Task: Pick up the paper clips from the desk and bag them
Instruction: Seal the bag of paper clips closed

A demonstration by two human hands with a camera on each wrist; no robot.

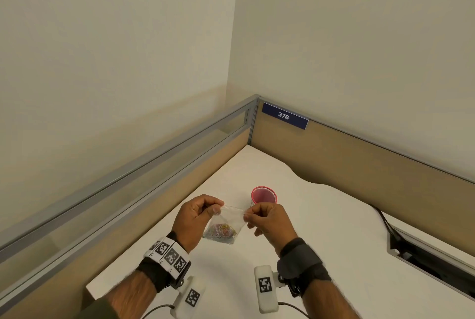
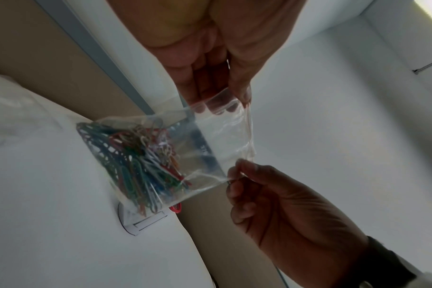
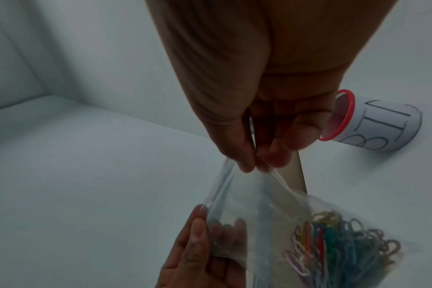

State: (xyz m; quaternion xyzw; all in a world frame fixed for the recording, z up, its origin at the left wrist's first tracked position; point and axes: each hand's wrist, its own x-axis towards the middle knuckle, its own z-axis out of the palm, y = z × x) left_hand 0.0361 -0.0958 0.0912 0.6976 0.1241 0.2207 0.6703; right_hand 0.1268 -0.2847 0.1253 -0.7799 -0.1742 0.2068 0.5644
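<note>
A small clear plastic bag [image 1: 227,221] hangs above the white desk [image 1: 334,241], stretched between both hands. Coloured paper clips [image 1: 223,231] lie bunched in its bottom. My left hand [image 1: 203,212] pinches the bag's top left corner and my right hand [image 1: 262,215] pinches the top right corner. In the left wrist view the bag [image 2: 210,140] and the paper clips [image 2: 141,165] show clearly, with the left hand [image 2: 225,93] and the right hand [image 2: 242,175] on its rim. From the right wrist, the bag [image 3: 259,214], the paper clips [image 3: 333,249] and the pinching right hand [image 3: 254,161] are visible.
A red mesh cup [image 1: 264,195] with a white paper label stands just behind the hands. Low partition walls [image 1: 359,154] close off the desk at the back and left. A dark cable slot [image 1: 424,257] with a black cable lies at the right.
</note>
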